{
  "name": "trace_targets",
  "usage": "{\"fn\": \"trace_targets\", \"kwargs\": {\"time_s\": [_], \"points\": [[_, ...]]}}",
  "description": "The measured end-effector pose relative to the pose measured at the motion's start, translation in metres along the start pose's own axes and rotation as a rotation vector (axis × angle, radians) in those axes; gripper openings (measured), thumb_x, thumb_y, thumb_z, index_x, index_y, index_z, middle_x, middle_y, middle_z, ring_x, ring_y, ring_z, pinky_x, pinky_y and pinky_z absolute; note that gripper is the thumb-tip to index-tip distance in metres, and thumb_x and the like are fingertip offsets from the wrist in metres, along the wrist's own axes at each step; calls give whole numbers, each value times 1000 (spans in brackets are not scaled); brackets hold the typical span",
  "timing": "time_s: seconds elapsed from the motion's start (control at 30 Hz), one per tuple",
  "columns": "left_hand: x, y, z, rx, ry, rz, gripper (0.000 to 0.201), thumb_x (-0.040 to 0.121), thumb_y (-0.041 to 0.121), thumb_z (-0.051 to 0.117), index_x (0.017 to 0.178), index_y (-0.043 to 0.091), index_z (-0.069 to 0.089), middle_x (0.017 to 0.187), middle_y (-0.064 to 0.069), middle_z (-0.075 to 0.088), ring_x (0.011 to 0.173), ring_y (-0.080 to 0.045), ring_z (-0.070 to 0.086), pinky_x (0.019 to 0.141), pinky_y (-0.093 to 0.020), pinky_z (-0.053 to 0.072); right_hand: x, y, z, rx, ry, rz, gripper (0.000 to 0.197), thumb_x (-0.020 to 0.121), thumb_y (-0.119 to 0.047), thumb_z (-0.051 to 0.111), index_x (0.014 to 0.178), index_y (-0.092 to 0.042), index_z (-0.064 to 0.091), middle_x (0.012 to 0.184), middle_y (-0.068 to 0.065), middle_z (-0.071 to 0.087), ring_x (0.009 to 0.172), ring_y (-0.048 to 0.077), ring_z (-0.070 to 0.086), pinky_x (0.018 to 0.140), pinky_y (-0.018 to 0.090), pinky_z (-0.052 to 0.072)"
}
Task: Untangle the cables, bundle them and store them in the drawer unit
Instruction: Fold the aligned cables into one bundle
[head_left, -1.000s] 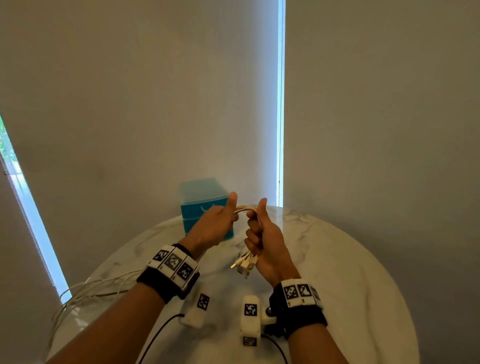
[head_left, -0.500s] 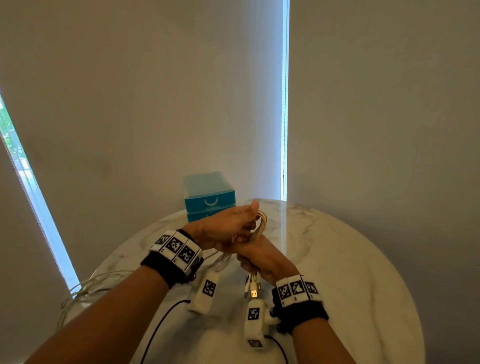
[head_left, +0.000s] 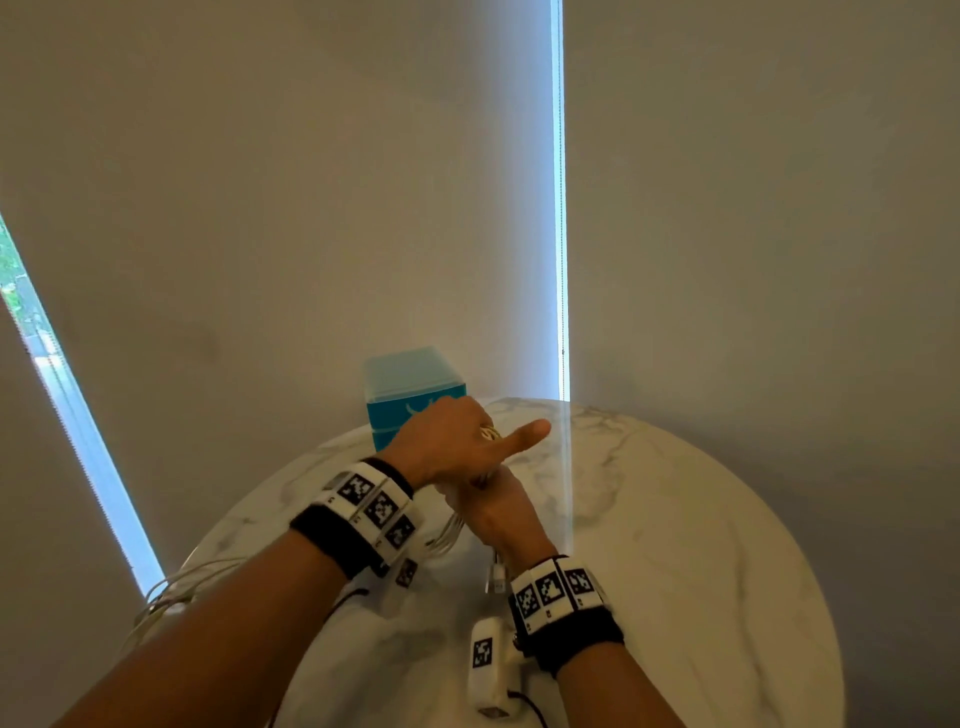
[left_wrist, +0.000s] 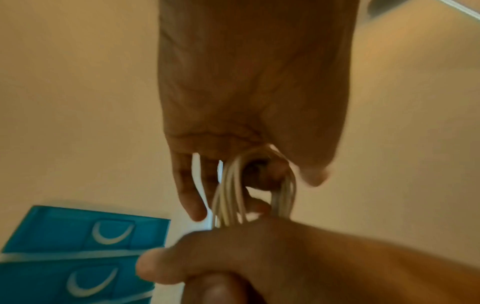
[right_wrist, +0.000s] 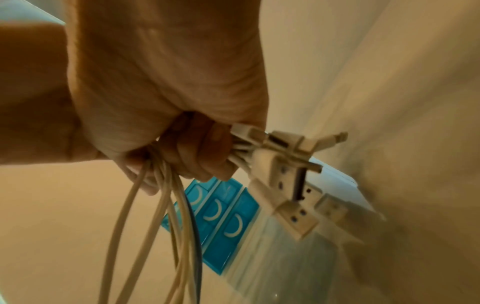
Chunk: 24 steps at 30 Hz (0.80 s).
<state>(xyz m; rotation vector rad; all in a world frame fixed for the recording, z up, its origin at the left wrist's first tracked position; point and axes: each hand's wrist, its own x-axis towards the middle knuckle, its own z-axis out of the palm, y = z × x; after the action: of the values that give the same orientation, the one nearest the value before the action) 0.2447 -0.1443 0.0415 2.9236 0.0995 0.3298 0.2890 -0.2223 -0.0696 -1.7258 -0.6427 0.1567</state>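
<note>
Far left of the head view, loose white cable slack (head_left: 171, 592) hangs over the edge of the round marble table (head_left: 675, 545), strands running toward the hands. Left hand (head_left: 447, 441) sits above the right, palm down, thumb stuck out to the right, other fingers curled down with the looped white cables (left_wrist: 233, 191) threaded between them; left wrist view shows the loop passing through those fingers, so the hand holds the coil's upper bend. Behind the left hand, at the table's far edge by the wall, stands the blue drawer unit (head_left: 410, 389), drawers closed as far as the wrist views show. Right hand (head_left: 493, 514) is directly below the left, touching it, clenched in a fist around the same cable bundle; right wrist view shows strands dropping out of the fist on one side and a cluster of white connector plugs (right_wrist: 283, 148) poking out the other. In the head view the plugs dangle just above the tabletop beside the right wrist. Both wrists wear black bands with marker tags (head_left: 550, 592); a white tagged camera module (head_left: 485, 660) hangs under the right wrist.
</note>
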Motion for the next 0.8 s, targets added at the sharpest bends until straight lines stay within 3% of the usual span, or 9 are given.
{"fn": "trace_targets", "kwargs": {"time_s": [0.13, 0.27, 0.33, 0.4, 0.47, 0.53, 0.6, 0.67, 0.8], "points": [[5, -2, 5, -315, 179, -122, 61, 101, 45, 67, 53, 13, 46, 51, 1, 46, 52, -14, 45, 60, -28, 37, -1, -7, 1, -52, 19, 18, 34, 99, -34, 69, 70, -17, 68, 61, -5, 69, 54, 5, 63, 63, 21, 48], [6, 1, 16, -674, 240, -262, 41, 95, 27, 73, 63, 1, 70, 68, -1, 75, 69, -22, 72, 80, -37, 61, -3, -5, 0, -125, 62, 68, 41, 99, -30, 66, 59, -21, 59, 46, -12, 62, 44, -2, 57, 58, 19, 42], [6, 4, 24, -965, 243, -331, 32, 97, 23, 74, 76, -2, 79, 76, -10, 80, 74, -24, 79, 86, -41, 66, -2, -2, 4, -169, 59, 81, 36, 102, -27, 62, 68, -27, 53, 57, -12, 58, 53, 0, 53, 60, 19, 42], [7, 9, 27, -1059, 225, -363, 37, 101, 26, 72, 78, -3, 76, 72, -12, 77, 59, -21, 71, 72, -36, 66, -3, 1, 9, -194, -5, 84, 35, 108, -22, 56, 73, -24, 51, 72, -12, 49, 62, 1, 44, 76, 28, 50], [9, 16, 28, -1054, 234, -377, 42, 103, 29, 69, 68, 6, 64, 60, -9, 63, 44, -16, 52, 51, -32, 47, -6, 0, 10, -180, -55, 62, 22, 111, -15, 52, 100, -7, 69, 84, -4, 58, 73, 3, 52, 94, 33, 52], [13, 21, 28, -1100, 255, -398, 42, 103, 20, 65, 65, 15, 50, 53, -2, 47, 38, -11, 35, 43, -26, 28, -4, 2, 10, -108, -81, 24, 29, 110, -9, 53, 132, 7, 64, 101, 2, 66, 89, 6, 61, 87, 17, 52], [15, 26, 29, -1096, 257, -401, 43, 102, 14, 63, 63, 18, 44, 51, 1, 40, 38, -11, 28, 42, -25, 22, -8, 3, 9, -131, -81, -5, 34, 112, -7, 51, 139, 12, 56, 114, 8, 68, 105, 15, 65, 91, 12, 51], [13, 29, 31, -1048, 255, -381, 46, 100, 13, 63, 60, 19, 42, 50, 1, 39, 39, -11, 27, 43, -25, 22, -5, 8, 11, -119, -119, -20, 35, 114, -13, 48, 142, 6, 54, 138, 21, 64, 128, 29, 62, 105, 20, 46], [10, 32, 25, -980, 235, -303, 48, 98, 12, 64, 54, 16, 44, 46, 1, 42, 36, -11, 30, 41, -24, 28, -4, 3, 10, -58, -100, -98, 36, 114, -21, 51, 149, -10, 53, 150, 9, 60, 133, 14, 58, 112, 17, 45]]}}
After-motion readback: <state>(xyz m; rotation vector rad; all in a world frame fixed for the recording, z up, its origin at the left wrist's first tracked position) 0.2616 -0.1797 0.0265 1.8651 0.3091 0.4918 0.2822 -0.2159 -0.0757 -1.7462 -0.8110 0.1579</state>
